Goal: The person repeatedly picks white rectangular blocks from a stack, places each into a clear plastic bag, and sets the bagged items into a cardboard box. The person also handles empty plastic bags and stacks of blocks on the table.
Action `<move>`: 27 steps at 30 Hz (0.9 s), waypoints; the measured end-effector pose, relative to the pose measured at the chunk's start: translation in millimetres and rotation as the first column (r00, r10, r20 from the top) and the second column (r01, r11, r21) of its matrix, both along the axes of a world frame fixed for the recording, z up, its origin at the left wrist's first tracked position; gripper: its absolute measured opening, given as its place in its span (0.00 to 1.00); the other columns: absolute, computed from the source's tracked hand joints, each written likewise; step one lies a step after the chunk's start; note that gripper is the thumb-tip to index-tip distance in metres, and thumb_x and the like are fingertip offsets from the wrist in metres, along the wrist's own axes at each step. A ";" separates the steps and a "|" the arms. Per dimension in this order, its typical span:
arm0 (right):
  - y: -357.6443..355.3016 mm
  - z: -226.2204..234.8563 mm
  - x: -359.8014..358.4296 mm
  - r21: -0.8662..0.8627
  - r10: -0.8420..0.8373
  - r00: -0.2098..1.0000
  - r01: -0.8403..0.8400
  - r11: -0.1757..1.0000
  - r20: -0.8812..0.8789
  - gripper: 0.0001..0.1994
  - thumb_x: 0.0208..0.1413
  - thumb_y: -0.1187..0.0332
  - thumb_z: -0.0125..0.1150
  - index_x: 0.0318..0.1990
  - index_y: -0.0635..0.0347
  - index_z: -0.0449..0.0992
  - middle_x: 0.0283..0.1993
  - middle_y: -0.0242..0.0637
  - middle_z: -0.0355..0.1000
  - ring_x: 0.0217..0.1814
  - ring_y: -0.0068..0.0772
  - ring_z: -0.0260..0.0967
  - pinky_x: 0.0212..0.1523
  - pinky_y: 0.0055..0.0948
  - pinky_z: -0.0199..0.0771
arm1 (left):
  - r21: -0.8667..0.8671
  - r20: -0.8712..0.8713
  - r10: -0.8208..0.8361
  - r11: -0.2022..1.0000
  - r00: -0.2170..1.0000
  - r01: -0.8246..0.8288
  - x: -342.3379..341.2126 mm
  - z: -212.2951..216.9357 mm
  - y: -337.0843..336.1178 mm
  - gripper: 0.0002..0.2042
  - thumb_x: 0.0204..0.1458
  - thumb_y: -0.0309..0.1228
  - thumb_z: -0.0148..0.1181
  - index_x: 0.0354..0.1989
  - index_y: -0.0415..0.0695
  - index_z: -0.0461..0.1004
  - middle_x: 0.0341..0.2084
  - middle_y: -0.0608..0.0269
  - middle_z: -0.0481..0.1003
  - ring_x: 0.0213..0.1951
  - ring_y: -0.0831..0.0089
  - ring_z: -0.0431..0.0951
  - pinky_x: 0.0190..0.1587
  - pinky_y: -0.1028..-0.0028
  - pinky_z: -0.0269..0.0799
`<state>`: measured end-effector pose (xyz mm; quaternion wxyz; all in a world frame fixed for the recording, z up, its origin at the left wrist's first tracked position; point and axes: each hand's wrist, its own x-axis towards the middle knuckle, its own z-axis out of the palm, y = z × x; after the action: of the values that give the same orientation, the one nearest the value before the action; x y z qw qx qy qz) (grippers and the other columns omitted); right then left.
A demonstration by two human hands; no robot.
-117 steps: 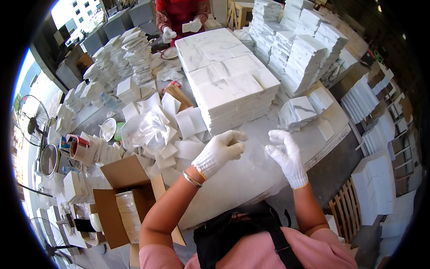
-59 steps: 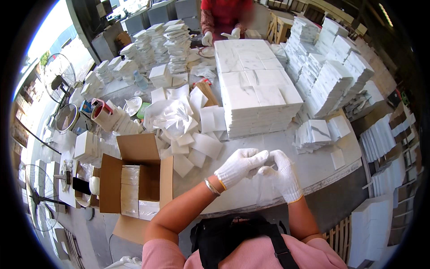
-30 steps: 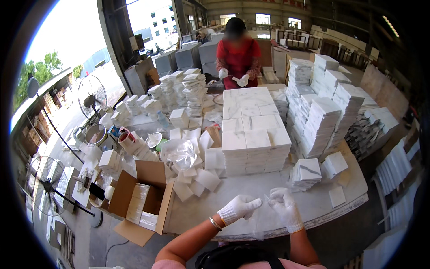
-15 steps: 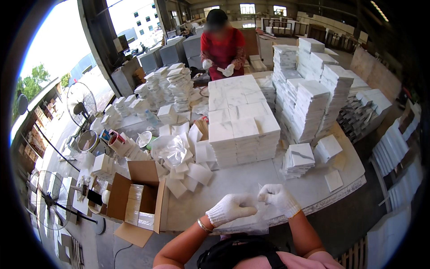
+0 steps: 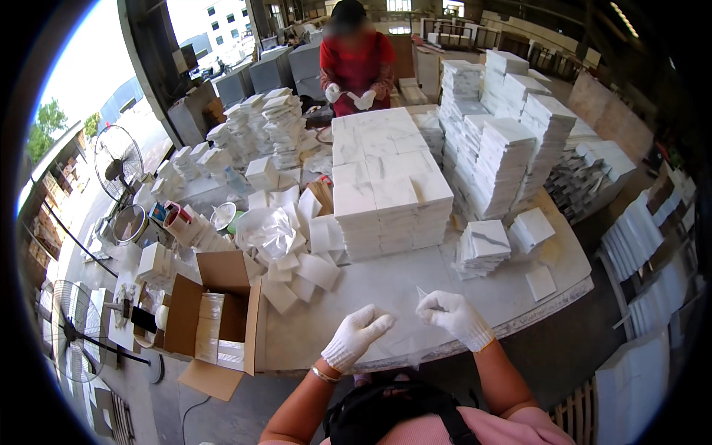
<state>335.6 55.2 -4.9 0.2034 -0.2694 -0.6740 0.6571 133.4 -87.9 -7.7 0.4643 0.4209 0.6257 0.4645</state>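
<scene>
Both my hands wear white knit gloves and are over the near edge of the stone-topped table (image 5: 297,341). Thin clear plastic film (image 5: 406,343) spans the gap between them, its outline faint against the tabletop. My right hand (image 5: 456,319) pinches the film, and a pointed corner of it sticks up past the fingertips. My left hand (image 5: 359,337) is closed with thumb against fingers at the film's other side; the edge in its grip is hard to see. Beyond my hands stands a large block of stacked white marble tiles (image 5: 393,194).
An open cardboard box (image 5: 252,326) with wrapped packs stands at left, by loose white sheets (image 5: 317,271) and crumpled plastic (image 5: 274,233). Short tile stacks (image 5: 483,248) and a single tile (image 5: 541,282) lie at right, tall stacks behind. A co-worker (image 5: 357,67) stands across the table.
My hands have drawn apart, the left one moving left, and the film now spans a wider gap. The whole view has shifted slightly. The co-worker still handles a small pale piece.
</scene>
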 end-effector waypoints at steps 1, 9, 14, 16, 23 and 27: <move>0.6 -3.0 1.0 -0.003 -0.006 1.000 0.006 1.000 0.002 0.04 0.62 0.71 0.62 0.37 0.61 0.78 0.33 0.26 0.73 0.36 0.16 0.68 0.40 0.20 0.70 | 0.024 0.118 0.047 0.998 0.992 -0.050 4.5 0.5 1.5 0.17 0.63 0.41 0.58 0.40 0.35 0.77 0.35 0.62 0.80 0.39 0.78 0.77 0.43 0.75 0.73; 0.4 4.7 7.3 -0.070 -0.165 0.986 0.164 0.984 0.002 0.18 0.63 0.54 0.62 0.28 0.58 0.75 0.26 0.25 0.70 0.28 0.15 0.64 0.33 0.18 0.65 | 0.059 0.372 0.045 0.996 0.927 -0.072 15.7 -1.7 9.8 0.14 0.63 0.39 0.55 0.33 0.39 0.70 0.41 0.47 0.80 0.41 0.63 0.83 0.43 0.70 0.78; -1.2 -5.1 13.2 -0.063 -0.224 0.969 0.218 0.974 -0.107 0.25 0.64 0.44 0.57 0.28 0.58 0.75 0.25 0.29 0.71 0.28 0.18 0.67 0.33 0.18 0.66 | 0.040 0.460 0.062 0.995 0.886 -0.091 18.6 2.2 7.0 0.10 0.62 0.34 0.57 0.41 0.39 0.69 0.40 0.49 0.80 0.37 0.67 0.83 0.37 0.72 0.80; 3.4 -8.7 19.4 -0.108 -0.224 0.968 0.212 0.971 -0.115 0.27 0.64 0.42 0.55 0.30 0.60 0.77 0.27 0.29 0.72 0.31 0.19 0.67 0.35 0.21 0.67 | 0.008 0.440 0.075 0.996 0.895 -0.088 16.4 -0.1 11.0 0.09 0.62 0.33 0.56 0.41 0.38 0.71 0.37 0.52 0.80 0.35 0.69 0.83 0.36 0.74 0.79; 21.3 -11.0 27.2 0.098 -0.038 0.976 0.060 0.993 -0.214 0.32 0.61 0.38 0.55 0.50 0.64 0.77 0.47 0.37 0.77 0.52 0.28 0.71 0.58 0.31 0.68 | -0.024 0.371 0.094 0.996 0.924 -0.092 13.1 13.1 8.1 0.11 0.62 0.31 0.56 0.46 0.36 0.75 0.31 0.59 0.79 0.31 0.72 0.81 0.35 0.75 0.77; 19.2 14.0 21.1 0.082 0.105 0.982 -0.093 0.992 -0.157 0.26 0.60 0.49 0.62 0.54 0.64 0.78 0.53 0.40 0.76 0.58 0.30 0.69 0.61 0.31 0.65 | -0.006 0.332 0.035 0.999 0.943 -0.035 13.0 21.0 8.5 0.12 0.61 0.30 0.56 0.47 0.35 0.76 0.30 0.60 0.79 0.31 0.72 0.81 0.34 0.75 0.76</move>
<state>356.7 74.5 9.1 0.2342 -0.1741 -0.6917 0.6606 146.4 -79.4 13.3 0.5547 0.3257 0.5460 0.5368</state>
